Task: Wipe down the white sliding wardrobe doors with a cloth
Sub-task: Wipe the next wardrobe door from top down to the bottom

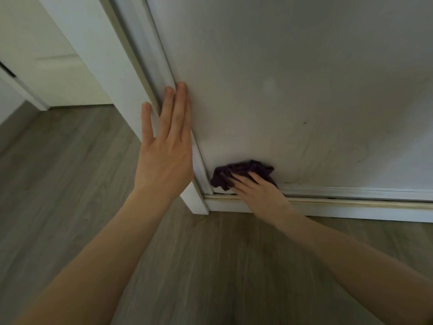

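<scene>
- Purple cloth [243, 171] (dark, crumpled into a wad) shows in the head view at the bottom-left corner of the white wardrobe door [304, 78]. It touches the panel just above the bottom rail [351, 192] and just beside the door's upright edge strip [152, 66].
- The right hand [260, 191] lies on top of the cloth. Its fingers are fairly straight and point up and to the left, pressing the wad against the panel rather than curling round it (the thumb is hidden).
- The left hand [164, 156] is flat with straight fingers, its fingertips on the edge strip and the panel beside it. It is higher up the door, well apart from the cloth, and holds nothing (it looks like a brace).
- The corner hems the cloth in on two sides, with the strip to its left and the rail below. Free panel therefore lies only up and to the right of the fingers, and the rail's long axis runs off to the right above the wooden floor [70, 172].
- The right hand is already on the cloth, so the next stroke is probably its own, either rightward along the rail or upward beside the strip. An upward stroke would run toward the left hand.
- Faint streaks and a small dark speck [304, 123] mark the lower panel up and to the right of the cloth, so that area probably wants wiping. How much of the door is already done cannot be told.
</scene>
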